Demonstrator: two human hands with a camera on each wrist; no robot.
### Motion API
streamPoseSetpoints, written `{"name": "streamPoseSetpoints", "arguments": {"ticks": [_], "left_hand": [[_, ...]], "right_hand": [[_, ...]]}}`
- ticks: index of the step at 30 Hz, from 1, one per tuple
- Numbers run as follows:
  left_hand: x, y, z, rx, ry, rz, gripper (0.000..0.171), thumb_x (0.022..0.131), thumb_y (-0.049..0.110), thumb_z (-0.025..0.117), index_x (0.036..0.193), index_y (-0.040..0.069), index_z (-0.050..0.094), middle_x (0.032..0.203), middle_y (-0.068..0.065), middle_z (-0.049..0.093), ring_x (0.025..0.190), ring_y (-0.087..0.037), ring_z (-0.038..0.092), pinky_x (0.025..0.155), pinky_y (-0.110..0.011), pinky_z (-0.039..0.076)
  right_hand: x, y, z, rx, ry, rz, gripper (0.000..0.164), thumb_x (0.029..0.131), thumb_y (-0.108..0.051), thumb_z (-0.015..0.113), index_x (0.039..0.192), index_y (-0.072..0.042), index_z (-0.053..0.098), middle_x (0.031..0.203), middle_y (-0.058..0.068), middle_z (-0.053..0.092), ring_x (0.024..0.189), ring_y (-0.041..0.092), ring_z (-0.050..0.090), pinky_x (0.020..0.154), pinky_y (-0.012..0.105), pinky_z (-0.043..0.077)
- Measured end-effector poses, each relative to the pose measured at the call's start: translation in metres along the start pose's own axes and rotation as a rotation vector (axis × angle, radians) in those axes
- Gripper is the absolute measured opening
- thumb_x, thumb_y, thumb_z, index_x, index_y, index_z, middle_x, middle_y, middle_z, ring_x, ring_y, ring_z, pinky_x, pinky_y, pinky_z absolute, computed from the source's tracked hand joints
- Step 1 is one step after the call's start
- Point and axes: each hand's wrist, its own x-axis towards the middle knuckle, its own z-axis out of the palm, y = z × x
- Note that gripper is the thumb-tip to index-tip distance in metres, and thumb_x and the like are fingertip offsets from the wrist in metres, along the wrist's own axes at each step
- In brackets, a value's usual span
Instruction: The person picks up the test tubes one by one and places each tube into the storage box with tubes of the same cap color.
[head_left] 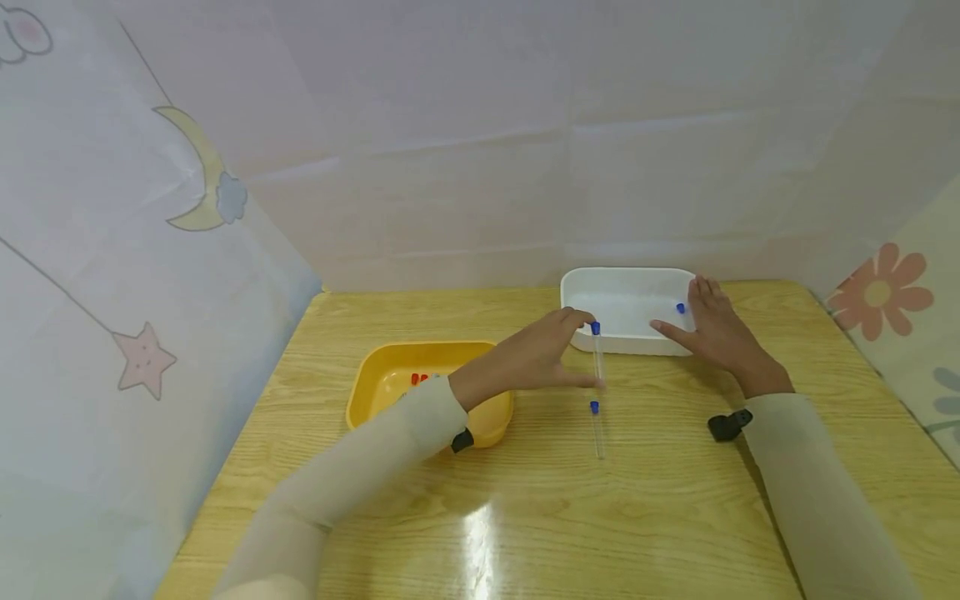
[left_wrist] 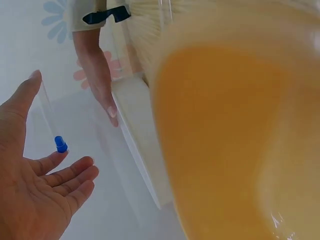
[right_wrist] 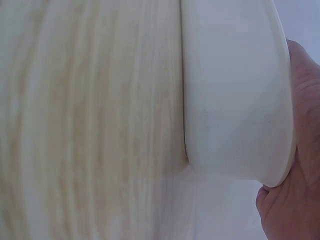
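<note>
My left hand [head_left: 536, 354] pinches a clear test tube [left_wrist: 48, 110] lengthwise, thumb at its bottom end and a forefinger at its blue cap [head_left: 596, 328]. The other fingers of this hand are spread apart in the left wrist view. On the wooden table just below lies a second blue-capped tube [head_left: 598, 437]. At the right end of the white tray [head_left: 607, 343], my right hand [head_left: 720, 333] rests on the rim with its fingers extended and its thumb stretched over the front edge. A small blue cap [head_left: 680, 308] lies inside this tray.
The yellow tray [head_left: 358, 392] stands left of the tubes, under my left forearm, with small red pieces [head_left: 419, 378] and a few pale ones in it. A sheet-covered wall [head_left: 465, 208] rises behind the table's back edge.
</note>
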Motion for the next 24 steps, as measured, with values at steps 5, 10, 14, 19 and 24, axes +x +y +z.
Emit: {"name": "streamPoseSetpoints", "arguments": {"ticks": [5,10,14,19,24], "left_hand": [[0.008,-0.011,0.000,-0.044,0.000,0.002,0.094,0.086,0.066,0.070,0.152,0.007,0.039,0.145,-0.013,0.049,0.130,-0.023,0.050,0.107,-0.034,0.045],[0.014,-0.020,-0.001,-0.079,-0.019,-0.008,0.096,0.085,0.065,0.071,0.153,0.006,0.038,0.147,-0.011,0.049,0.133,-0.025,0.049,0.109,-0.033,0.043],[0.019,-0.025,-0.002,-0.100,-0.024,-0.006,0.094,0.086,0.063,0.072,0.153,0.007,0.037,0.147,-0.012,0.049,0.134,-0.026,0.049,0.109,-0.033,0.043],[0.025,-0.028,-0.006,-0.095,-0.028,-0.001,0.093,0.087,0.064,0.071,0.152,0.007,0.037,0.146,-0.012,0.049,0.133,-0.022,0.049,0.109,-0.033,0.043],[0.032,-0.030,-0.010,-0.084,-0.025,-0.018,0.093,0.086,0.065,0.071,0.151,0.008,0.039,0.143,-0.009,0.052,0.130,-0.020,0.051,0.107,-0.031,0.044]], "right_hand": [[0.000,0.002,0.001,0.008,-0.005,0.003,0.110,0.099,-0.060,0.053,0.154,0.013,-0.009,0.163,0.025,-0.021,0.150,0.040,-0.022,0.120,0.058,-0.007],[0.001,0.004,0.002,0.001,-0.008,0.009,0.111,0.099,-0.061,0.052,0.154,0.012,-0.010,0.163,0.026,-0.020,0.151,0.043,-0.018,0.120,0.058,-0.007],[0.002,0.004,0.002,0.001,-0.005,0.014,0.111,0.098,-0.062,0.052,0.154,0.013,-0.010,0.163,0.029,-0.017,0.151,0.045,-0.016,0.120,0.059,-0.006],[0.002,0.005,0.002,0.001,-0.003,0.019,0.112,0.098,-0.062,0.053,0.154,0.012,-0.010,0.163,0.029,-0.017,0.151,0.045,-0.015,0.120,0.060,-0.005],[0.002,0.006,0.002,0.010,-0.008,0.022,0.112,0.098,-0.063,0.052,0.154,0.012,-0.010,0.163,0.027,-0.018,0.151,0.044,-0.017,0.120,0.061,-0.004]]}}
